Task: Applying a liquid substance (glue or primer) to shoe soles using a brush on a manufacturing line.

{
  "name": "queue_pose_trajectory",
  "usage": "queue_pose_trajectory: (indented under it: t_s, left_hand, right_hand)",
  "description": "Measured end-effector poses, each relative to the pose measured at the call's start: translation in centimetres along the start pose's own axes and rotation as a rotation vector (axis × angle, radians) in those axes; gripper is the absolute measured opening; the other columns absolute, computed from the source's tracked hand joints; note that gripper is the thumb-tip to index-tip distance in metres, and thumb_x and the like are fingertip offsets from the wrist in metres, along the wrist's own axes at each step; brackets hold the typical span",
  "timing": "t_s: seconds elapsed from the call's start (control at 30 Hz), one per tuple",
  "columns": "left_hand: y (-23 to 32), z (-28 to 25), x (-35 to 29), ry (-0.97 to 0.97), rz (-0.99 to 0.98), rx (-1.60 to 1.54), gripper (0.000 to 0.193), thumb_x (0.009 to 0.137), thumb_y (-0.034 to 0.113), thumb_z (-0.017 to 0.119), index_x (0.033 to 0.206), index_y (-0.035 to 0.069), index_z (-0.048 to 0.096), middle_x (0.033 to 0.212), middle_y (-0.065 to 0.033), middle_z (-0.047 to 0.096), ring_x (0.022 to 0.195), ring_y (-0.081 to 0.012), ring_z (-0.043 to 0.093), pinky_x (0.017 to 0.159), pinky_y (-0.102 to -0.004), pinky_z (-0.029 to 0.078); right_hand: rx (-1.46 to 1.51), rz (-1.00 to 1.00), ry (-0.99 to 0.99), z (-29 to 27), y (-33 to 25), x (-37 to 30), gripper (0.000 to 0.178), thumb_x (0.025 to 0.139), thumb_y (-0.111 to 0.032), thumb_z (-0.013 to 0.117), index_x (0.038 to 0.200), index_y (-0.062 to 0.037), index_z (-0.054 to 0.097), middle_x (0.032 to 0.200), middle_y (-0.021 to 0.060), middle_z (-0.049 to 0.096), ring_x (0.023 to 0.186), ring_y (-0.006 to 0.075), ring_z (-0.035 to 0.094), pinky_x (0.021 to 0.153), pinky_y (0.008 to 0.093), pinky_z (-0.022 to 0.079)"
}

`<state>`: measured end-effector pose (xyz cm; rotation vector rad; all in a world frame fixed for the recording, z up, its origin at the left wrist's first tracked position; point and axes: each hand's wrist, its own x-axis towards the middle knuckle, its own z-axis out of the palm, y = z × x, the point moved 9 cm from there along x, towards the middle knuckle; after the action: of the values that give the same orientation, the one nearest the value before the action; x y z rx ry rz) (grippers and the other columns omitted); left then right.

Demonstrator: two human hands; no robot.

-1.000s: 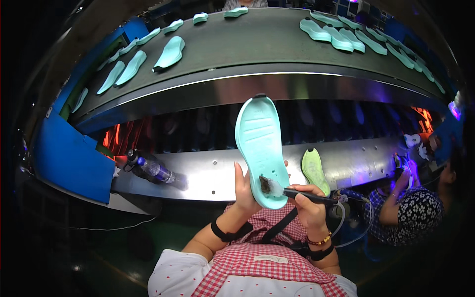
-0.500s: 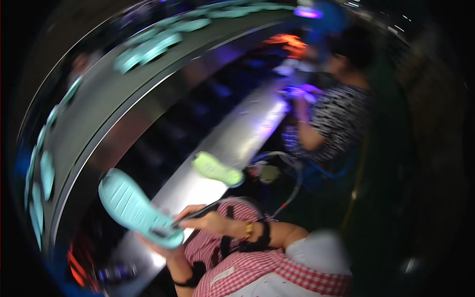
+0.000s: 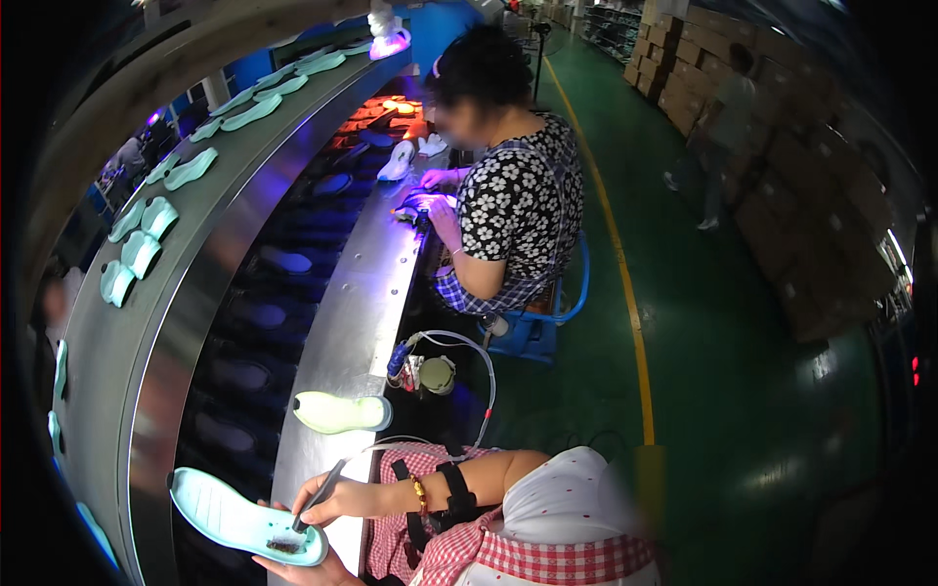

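Note:
My left hand (image 3: 315,566) grips the heel end of a pale blue shoe sole (image 3: 217,506) from below, its hollow side tilted up. My right hand (image 3: 342,496) is closed around a dark-handled brush (image 3: 330,481), whose tip reaches into the heel hollow of the sole. A dark patch shows in that hollow beside the tip. A thin clear tube (image 3: 391,444) runs near my right wrist. Just beyond my hands, a pale yellow-green sole (image 3: 337,412) rests on the metal ledge (image 3: 344,322).
Left of the ledge, dark rollers (image 3: 239,342) carry dim soles. Above them a grey belt (image 3: 186,210) bears several pale blue soles. A co-worker (image 3: 518,186) sits ahead at the ledge. A round pale-green container (image 3: 437,375) stands beside coiled tubing. Stacked cartons (image 3: 782,225) line the right.
The view has swung, so the ledge and co-worker appear farther left. The sole now appears lower and farther left. The brush stays at its heel end.

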<state>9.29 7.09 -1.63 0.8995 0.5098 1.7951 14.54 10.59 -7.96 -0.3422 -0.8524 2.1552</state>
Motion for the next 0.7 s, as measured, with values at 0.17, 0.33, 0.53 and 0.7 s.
queue_pose_trajectory:
  t_s: [0.17, 0.33, 0.53, 0.7]
  left_hand:
    - [0.4, -6.7, -0.7, 0.104, -0.088, -0.208, 0.067, 0.085, 0.049, 0.032, 0.133, 0.005, 0.018, 0.131, -0.0215, 0.028, 0.116, -0.0357, 0.036, 0.091, -0.0473, 0.036]
    - [-2.1, -9.0, 0.0, 0.335, -0.128, -0.355, 0.073, 0.081, 0.059, 0.029, 0.13, 0.005, 0.023, 0.123, -0.0223, 0.039, 0.097, -0.037, 0.051, 0.073, -0.0475, 0.049]
    - [-0.6, -6.0, 0.8, 0.114, -0.235, -0.38, 0.072, 0.082, 0.06, 0.028, 0.127, 0.004, 0.03, 0.114, -0.0153, 0.046, 0.095, -0.0308, 0.052, 0.073, -0.0449, 0.049]
    - [0.6, -7.8, 0.3, 0.204, -0.252, -0.188, 0.073, 0.082, 0.06, 0.024, 0.124, 0.0, 0.033, 0.109, -0.0167, 0.048, 0.092, -0.0287, 0.054, 0.073, -0.0417, 0.049]
  right_hand:
    - [-0.191, -0.1, -0.015, 1.3, -0.8, 0.0, 0.015, 0.077, -0.009, 0.059, 0.09, -0.0007, 0.059, 0.083, 0.0058, 0.059, 0.078, 0.0114, 0.056, 0.069, 0.0233, 0.046]
    - [-0.559, -0.038, 0.028, 2.1, -4.1, -0.7, 0.016, 0.076, -0.003, 0.058, 0.092, 0.0001, 0.061, 0.086, 0.0061, 0.062, 0.078, 0.01, 0.056, 0.071, 0.0224, 0.045]
    - [-0.76, -0.12, -0.275, 4.4, -4.9, -1.0, 0.017, 0.07, 0.003, 0.061, 0.087, 0.0017, 0.061, 0.083, 0.0097, 0.061, 0.075, 0.0137, 0.057, 0.069, 0.0228, 0.045]
    - [-0.805, -0.127, -0.395, 5.9, -5.4, -0.4, 0.019, 0.069, 0.003, 0.062, 0.087, 0.0018, 0.062, 0.083, 0.0109, 0.061, 0.075, 0.0152, 0.058, 0.068, 0.0237, 0.045]
